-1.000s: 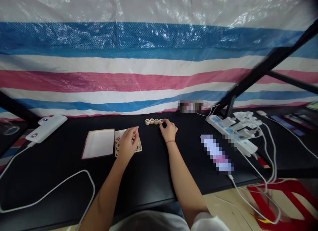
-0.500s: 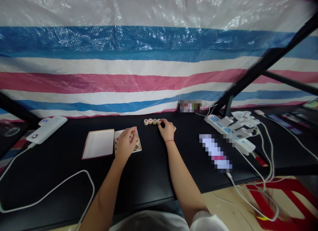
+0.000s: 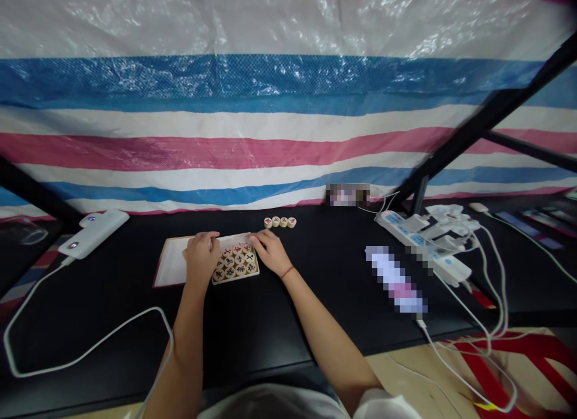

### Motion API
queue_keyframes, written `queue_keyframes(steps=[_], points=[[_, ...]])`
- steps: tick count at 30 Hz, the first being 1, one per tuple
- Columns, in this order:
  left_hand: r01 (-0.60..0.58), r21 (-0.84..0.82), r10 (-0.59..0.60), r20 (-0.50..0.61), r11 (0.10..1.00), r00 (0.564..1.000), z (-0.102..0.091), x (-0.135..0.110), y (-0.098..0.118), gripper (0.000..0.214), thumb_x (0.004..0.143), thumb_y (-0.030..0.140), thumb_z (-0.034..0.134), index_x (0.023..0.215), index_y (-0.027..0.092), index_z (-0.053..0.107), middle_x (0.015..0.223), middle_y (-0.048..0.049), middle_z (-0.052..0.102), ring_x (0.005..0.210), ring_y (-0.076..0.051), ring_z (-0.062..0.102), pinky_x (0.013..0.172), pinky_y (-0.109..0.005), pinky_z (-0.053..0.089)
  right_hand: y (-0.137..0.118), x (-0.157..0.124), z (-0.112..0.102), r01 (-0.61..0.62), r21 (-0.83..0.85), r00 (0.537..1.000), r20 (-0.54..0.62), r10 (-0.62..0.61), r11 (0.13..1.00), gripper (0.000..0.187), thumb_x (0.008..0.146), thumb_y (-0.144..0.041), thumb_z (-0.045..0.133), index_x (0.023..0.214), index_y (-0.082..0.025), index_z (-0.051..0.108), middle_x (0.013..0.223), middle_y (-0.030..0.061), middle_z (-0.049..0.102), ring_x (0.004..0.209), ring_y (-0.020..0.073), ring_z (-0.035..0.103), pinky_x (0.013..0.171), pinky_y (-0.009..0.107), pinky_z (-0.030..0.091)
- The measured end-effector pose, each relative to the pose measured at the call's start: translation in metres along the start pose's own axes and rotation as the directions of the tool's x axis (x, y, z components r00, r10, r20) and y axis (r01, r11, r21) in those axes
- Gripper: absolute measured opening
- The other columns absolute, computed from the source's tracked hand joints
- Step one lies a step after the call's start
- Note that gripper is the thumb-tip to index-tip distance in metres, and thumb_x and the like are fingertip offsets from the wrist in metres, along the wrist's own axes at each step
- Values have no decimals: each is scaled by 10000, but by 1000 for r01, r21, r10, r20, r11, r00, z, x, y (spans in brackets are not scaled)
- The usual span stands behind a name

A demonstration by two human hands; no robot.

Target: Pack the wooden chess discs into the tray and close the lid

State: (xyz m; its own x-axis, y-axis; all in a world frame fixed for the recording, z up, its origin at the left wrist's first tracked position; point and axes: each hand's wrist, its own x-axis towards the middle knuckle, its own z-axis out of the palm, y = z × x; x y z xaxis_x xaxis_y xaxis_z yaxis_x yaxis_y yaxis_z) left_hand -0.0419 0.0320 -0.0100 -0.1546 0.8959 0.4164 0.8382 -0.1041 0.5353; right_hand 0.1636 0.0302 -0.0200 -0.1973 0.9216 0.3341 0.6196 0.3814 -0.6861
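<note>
Wooden xiangqi pieces (image 3: 234, 261) packed in a shallow white tray (image 3: 238, 279), four more pieces (image 3: 279, 222) in a row beyond

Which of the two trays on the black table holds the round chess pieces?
The right tray, filled with wooden xiangqi pieces; the white tray to its left shows no pieces.

Here we go, a makeshift work corner, rigged up rather than furnished! A striped plastic tarpaulin (image 3: 270, 148) hangs as a backdrop straight ahead of the hands, with a dark metal frame bar (image 3: 487, 118) slanting across it, far beyond the right hand (image 3: 268, 250). Under the left hand (image 3: 201, 259) runs a black table (image 3: 288, 323), a white power strip (image 3: 424, 244) crammed with plugs off to the right, and a power bank (image 3: 97, 232) trailing its cable to the left!
</note>
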Motion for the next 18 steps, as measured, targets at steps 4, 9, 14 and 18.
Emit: queue_keyframes(steps=[4,9,14,18], points=[[-64,-134,86,163,989,983,0,5,-23,248,795,294,474,836,245,714,881,-67,708,791,-228,621,786,-350,498,-2,-2,8,-19,-144,997,72,30,989,378,994,-380,396,868,-210,709,850,29,651,819,158,571,777,286,359],[-46,61,30,247,997,968,-2,1,-21,302,809,396,482,739,231,725,844,-94,635,899,-263,566,892,-411,461,-8,-2,7,-44,-219,995,79,63,975,349,999,-368,407,884,-205,693,853,21,651,828,146,563,755,271,300],[80,338,-238,457,938,857,-18,-2,-2,426,893,456,361,955,259,733,1110,-131,552,1042,-337,493,877,-517,445,-15,-3,7,-81,-241,990,89,105,967,309,995,-345,421,924,-195,683,862,24,668,842,137,584,744,260,290],[65,329,-231,494,942,838,-21,-2,2,418,897,455,373,1004,240,715,1165,-131,521,1096,-331,472,914,-492,437,-19,-4,10,-103,-255,992,49,119,962,275,977,-321,456,885,-190,680,838,22,676,822,139,605,723,262,292]])
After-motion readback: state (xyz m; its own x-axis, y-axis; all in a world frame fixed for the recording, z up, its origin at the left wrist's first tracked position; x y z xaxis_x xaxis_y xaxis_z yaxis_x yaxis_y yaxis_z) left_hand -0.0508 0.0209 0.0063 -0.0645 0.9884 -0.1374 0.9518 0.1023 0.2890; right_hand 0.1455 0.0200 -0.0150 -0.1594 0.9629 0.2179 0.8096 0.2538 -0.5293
